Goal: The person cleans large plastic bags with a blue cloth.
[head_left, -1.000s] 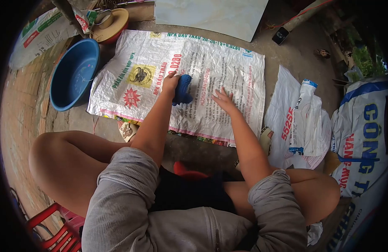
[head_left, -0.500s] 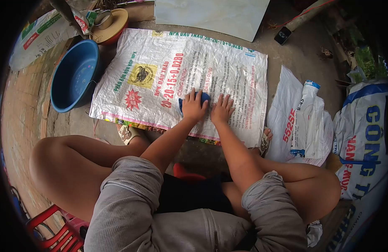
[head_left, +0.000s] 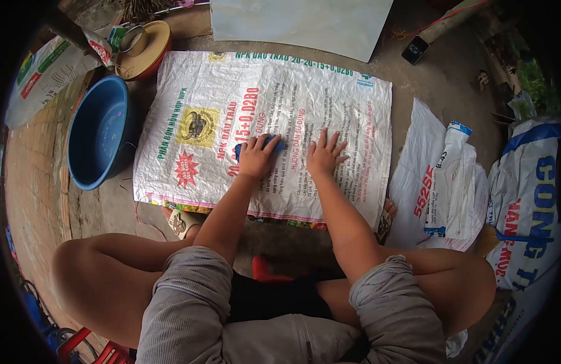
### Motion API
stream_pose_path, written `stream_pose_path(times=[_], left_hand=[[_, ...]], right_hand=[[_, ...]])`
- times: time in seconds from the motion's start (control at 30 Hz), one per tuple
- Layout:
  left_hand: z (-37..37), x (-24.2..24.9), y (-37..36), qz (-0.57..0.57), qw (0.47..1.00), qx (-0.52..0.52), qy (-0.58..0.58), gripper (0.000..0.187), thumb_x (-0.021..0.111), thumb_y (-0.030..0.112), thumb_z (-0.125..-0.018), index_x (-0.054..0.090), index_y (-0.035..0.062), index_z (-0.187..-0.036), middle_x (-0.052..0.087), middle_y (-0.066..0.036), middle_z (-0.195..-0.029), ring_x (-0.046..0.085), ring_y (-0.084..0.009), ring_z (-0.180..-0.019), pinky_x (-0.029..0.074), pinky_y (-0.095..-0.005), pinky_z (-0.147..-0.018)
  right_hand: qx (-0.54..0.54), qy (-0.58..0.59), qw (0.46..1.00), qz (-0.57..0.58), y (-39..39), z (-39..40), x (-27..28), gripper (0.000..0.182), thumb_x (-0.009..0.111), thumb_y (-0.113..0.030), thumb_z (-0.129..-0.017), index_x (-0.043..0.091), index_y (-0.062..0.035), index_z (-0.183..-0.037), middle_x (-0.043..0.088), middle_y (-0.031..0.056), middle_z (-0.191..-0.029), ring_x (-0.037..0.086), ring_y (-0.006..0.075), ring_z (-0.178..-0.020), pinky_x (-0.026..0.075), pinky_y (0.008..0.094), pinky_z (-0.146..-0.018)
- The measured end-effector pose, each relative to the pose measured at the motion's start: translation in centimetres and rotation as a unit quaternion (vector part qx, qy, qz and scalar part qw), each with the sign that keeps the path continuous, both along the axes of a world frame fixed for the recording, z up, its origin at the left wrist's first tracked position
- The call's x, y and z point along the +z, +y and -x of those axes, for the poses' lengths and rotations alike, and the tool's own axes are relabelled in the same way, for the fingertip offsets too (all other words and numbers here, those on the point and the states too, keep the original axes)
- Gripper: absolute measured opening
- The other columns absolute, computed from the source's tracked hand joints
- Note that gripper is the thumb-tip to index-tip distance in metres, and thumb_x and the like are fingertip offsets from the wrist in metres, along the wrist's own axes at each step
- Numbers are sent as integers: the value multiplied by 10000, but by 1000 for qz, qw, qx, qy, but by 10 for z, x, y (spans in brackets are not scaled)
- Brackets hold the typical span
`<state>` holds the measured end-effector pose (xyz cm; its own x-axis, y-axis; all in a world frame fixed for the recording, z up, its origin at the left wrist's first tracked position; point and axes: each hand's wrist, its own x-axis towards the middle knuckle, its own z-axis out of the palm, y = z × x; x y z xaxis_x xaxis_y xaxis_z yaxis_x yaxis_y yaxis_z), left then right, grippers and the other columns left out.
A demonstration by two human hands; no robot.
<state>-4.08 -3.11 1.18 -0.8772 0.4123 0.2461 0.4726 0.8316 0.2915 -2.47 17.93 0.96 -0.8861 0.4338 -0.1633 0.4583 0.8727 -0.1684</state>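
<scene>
Blue cloth (head_left: 278, 145), one: near the middle of the printed white sack (head_left: 347, 112), well in from all four edges; partly covered from above.

Left hand (head_left: 254, 160): palm down on the cloth, fingers slightly parted and bent over it; cannot tell whether pinching a fold or only pressing.

Right hand (head_left: 322, 160): fingers spread wide, palm down on the sack, to the right of the cloth and apart from it.

Sack surface: laid out, creased; bull emblem (head_left: 198, 126) toward the left edge; multicoloured strip (head_left: 303, 224) showing along the near edge.

Surroundings: blue basin (head_left: 100, 133), just off the left edge; tan disc (head_left: 156, 51) bearing a metal bowl (head_left: 134, 41), by the far left corner; pale panel (head_left: 302, 24), beyond the far edge; black device (head_left: 415, 50), past the far right corner; white bag (head_left: 408, 164), off the right edge.

Handling note, by judgement: even, flat pressure through the cloth; firm bracing with the spread fingers against creeping; short strokes along creases; under hard pushing, rucking likely.
</scene>
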Motion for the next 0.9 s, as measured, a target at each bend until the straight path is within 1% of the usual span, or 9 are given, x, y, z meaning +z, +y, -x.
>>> stream_pose_path(times=[0.17, 0.27, 0.33, 0.47, 0.5, 0.57, 0.6, 0.73, 0.9], left_hand=[[67, -13, -64, -39, 943, 329, 5, 548, 622, 168, -830, 542, 254, -1365, 578, -80, -1223, 541, -335, -1080, 457, -432, -919], [111, 0, -89, -180, 764, 610, -109, 548, 610, 244, -866, 504, 92, -1381, 519, -233, -1252, 535, -417, -1075, 440, -496, -942], [133, 15, -84, -264, 743, 607, -95, 591, 615, 260, -871, 465, 72, -1411, 510, -240, -1260, 530, -427, -1103, 436, -493, -948], [135, 39, 7, -349, 852, 391, 16, 591, 612, 224, -902, 423, 88, -1445, 504, -243, -1289, 498, -433, -1163, 399, -484, -999], [131, 25, 33, -303, 897, 321, -18, 587, 599, 252, -912, 415, 110, -1452, 471, -246, -1361, 482, -430, -1197, 394, -462, -1018], [99, 33, 87, -110, 947, 154, -259, 577, 486, 471, -941, 423, 231, -1462, 367, -194, -1509, 338, -435, -1366, 239, -688, -1061], [77, 2, 108, -16, 986, 61, -153, 572, 446, 547, -940, 395, 349, -1474, 277, -165, -1572, 227, -426, -1441, 176, -727, -1060], [64, 0, 105, -103, 989, 16, -102, 321, 575, 380, -901, 677, 345, -1203, 347, -76, -1552, 303, -389, -1417, 275, -623, -1071], [104, -6, 49, -74, 997, 23, -7, 339, 656, 236, -824, 700, 353, -1138, 504, -36, -1427, 499, -326, -1234, 375, -458, -995]], right_hand=[[-79, -19, 997, 17, -6, 40, 2, 605, 340, -424, -1008, 217, -188, -1551, -5, 199, -1620, -20, 593, -1415, 49, 811, -1018], [-144, -27, 989, 12, -20, 54, -7, 612, 307, -449, -1008, 210, -189, -1554, -37, 193, -1622, -48, 609, -1405, 44, 831, -995], [-169, -25, 985, 1, -23, 61, -11, 619, 293, -467, -1008, 210, -188, -1555, -45, 191, -1621, -58, 614, -1401, 44, 838, -986], [-173, -1, 984, -42, -32, 58, -11, 636, 275, -503, -1006, 235, -173, -1548, -25, 201, -1618, -39, 611, -1403, 45, 832, -992], [-171, 20, 983, -69, -32, 57, -16, 625, 306, -493, -1002, 255, -174, -1537, 0, 197, -1618, 5, 610, -1403, 67, 832, -992], [-177, 36, 978, -105, -33, 57, -23, 618, 376, -490, -989, 283, -192, -1522, 52, 181, -1617, 81, 580, -1416, 122, 820, -1000], [-178, 32, 977, -109, -30, 57, -24, 618, 376, -490, -989, 283, -192, -1522, 52, 181, -1617, 81, 580, -1416, 122, 820, -1000], [-173, -33, 977, -122, -28, 60, -26, 617, 403, -489, -983, 293, -217, -1525, 78, 189, -1616, 118, 570, -1417, 123, 795, -1025], [-173, 75, 975, -115, -33, 57, -28, 598, 429, -454, -971, 359, -166, -1490, 161, 203, -1595, 111, 579, -1413, 117, 788, -1028]])
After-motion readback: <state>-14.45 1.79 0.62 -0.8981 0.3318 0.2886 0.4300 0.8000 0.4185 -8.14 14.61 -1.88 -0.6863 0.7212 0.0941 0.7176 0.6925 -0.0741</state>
